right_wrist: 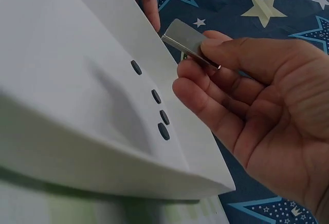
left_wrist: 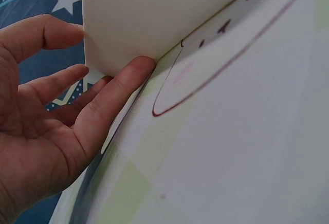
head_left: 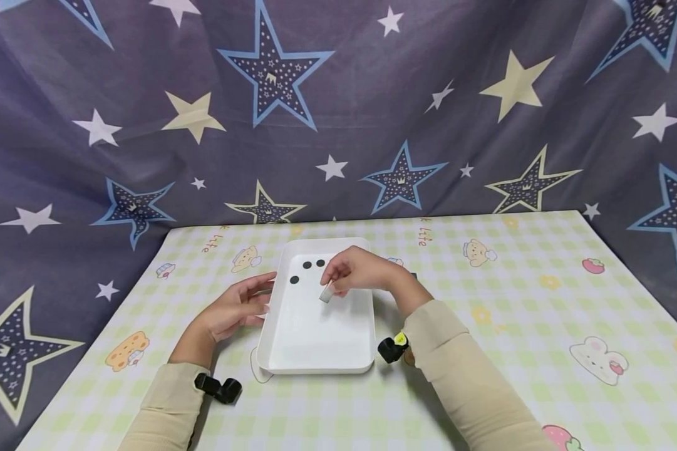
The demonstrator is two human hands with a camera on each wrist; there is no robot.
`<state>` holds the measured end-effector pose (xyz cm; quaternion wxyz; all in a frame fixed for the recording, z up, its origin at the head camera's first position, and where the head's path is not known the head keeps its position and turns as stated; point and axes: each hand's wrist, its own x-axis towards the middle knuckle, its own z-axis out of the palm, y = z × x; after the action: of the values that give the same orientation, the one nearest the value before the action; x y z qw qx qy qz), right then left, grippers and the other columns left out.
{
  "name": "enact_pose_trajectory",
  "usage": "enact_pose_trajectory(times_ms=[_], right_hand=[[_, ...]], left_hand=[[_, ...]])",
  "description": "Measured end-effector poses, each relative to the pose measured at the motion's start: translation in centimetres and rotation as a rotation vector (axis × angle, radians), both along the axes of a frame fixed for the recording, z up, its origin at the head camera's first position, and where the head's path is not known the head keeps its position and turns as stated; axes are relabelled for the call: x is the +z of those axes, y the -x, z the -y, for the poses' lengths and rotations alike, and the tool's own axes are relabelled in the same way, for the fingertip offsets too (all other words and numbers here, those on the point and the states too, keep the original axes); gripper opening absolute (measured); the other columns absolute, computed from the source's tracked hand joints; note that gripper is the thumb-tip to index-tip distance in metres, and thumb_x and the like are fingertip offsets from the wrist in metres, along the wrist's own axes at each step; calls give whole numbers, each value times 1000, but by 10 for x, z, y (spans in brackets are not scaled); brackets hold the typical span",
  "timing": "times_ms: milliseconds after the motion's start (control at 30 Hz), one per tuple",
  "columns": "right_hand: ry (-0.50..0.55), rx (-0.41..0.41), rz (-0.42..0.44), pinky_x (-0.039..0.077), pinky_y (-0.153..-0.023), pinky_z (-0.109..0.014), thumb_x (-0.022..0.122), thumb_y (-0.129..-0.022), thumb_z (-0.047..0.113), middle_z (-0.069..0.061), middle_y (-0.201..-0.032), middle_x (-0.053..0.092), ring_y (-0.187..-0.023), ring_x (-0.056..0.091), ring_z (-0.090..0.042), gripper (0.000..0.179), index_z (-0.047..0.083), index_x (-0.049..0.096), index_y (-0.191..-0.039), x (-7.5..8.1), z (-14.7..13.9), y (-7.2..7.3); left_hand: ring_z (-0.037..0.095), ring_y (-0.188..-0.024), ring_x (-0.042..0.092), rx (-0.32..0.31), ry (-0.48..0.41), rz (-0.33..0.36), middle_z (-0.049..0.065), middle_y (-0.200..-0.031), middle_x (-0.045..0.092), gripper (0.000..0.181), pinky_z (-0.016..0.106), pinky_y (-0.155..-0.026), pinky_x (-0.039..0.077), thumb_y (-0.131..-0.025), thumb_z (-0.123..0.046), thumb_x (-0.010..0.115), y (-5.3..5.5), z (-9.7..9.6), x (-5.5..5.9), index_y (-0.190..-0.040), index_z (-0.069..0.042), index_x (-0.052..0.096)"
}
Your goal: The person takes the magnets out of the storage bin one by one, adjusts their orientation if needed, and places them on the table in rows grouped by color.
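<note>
A shallow white tray [head_left: 315, 341] lies on the table with several small black discs [head_left: 295, 280] in its far part. In the head view my right hand is over some of that far part; the right wrist view shows the discs [right_wrist: 156, 96] more fully. My right hand [head_left: 361, 272] is above the tray, pinching a thin, shiny silver metal block [right_wrist: 184, 39] between thumb and fingers. At the tray's left side, my left hand [head_left: 238, 308] has its loosely extended fingertips against the outer wall [left_wrist: 139, 18], one of them low by the bottom edge.
A checked cloth with cartoon prints covers the table [head_left: 518, 351]. Behind it hangs a dark blue star-patterned curtain [head_left: 338, 113]. Both wrists carry black camera mounts, and a small dark thing [head_left: 414, 275] shows just behind my right wrist.
</note>
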<state>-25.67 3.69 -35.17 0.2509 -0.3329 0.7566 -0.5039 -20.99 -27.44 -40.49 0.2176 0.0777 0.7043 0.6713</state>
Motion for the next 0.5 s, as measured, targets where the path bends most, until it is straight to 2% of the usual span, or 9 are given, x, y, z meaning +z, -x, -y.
enact_pose_trajectory(times_ms=[267,500], right_hand=[[132,-80,92,58,-75,-41,66,-85,-9,-13,-83,69,-72,68,-24,16,-14,63,-99,-2,-18,-3],[215,-113,58,58,-75,-40,69,-84,-6,-13,-84,72,-70,68,-22,18,-10,69,-101,-3,-34,-6]], left_hand=[[25,-124,51,4,5,-2,23,-151,31,76,43,-81,56,-87,3,63,0,0,0,-154,-6,27],[24,-123,51,-2,2,-4,24,-151,30,76,44,-80,56,-87,3,63,0,0,0,-154,-5,27]])
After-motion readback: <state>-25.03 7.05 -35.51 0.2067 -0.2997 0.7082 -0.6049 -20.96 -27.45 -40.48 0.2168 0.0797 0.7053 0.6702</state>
